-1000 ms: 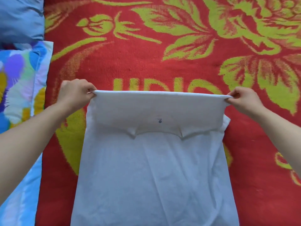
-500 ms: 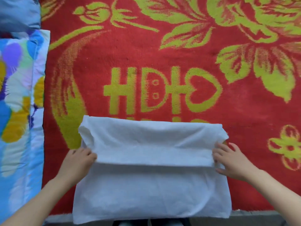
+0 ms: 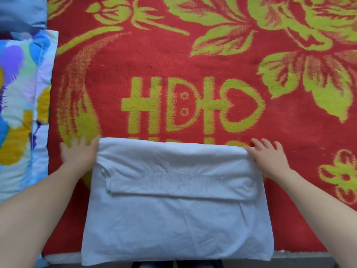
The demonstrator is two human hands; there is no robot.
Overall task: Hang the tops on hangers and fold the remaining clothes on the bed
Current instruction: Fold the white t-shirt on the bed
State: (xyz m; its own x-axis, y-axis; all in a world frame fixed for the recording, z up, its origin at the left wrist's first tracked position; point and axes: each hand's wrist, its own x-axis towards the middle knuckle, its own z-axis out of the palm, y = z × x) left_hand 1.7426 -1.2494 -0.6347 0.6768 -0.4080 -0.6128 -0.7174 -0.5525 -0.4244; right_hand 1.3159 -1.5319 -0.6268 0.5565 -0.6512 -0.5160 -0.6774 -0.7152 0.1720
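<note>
Shirt (image 3: 173, 190): white, on the bed's red blanket (image 3: 154, 64), far part now folded over.
Left hand (image 3: 77, 153): spread, at the shirt's far left corner.
Right hand (image 3: 268, 157): spread, touching the shirt's far right corner.
Change: pinch released and fold laid; another fold is likely needed.

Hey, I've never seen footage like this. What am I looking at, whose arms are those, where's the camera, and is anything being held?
No machine here: these are a person's two bare arms, filmed by one wide-angle camera worn on their head, looking forward and down. The left hand and right hand rest with straight fingers at the far corners of a white cloth T-shirt, one part folded over the rest. Neither grips anything. The shirt lies on a red blanket with yellow-green flowers. At the left edge are a multicoloured flowered pillow and a plain blue cushion.
</note>
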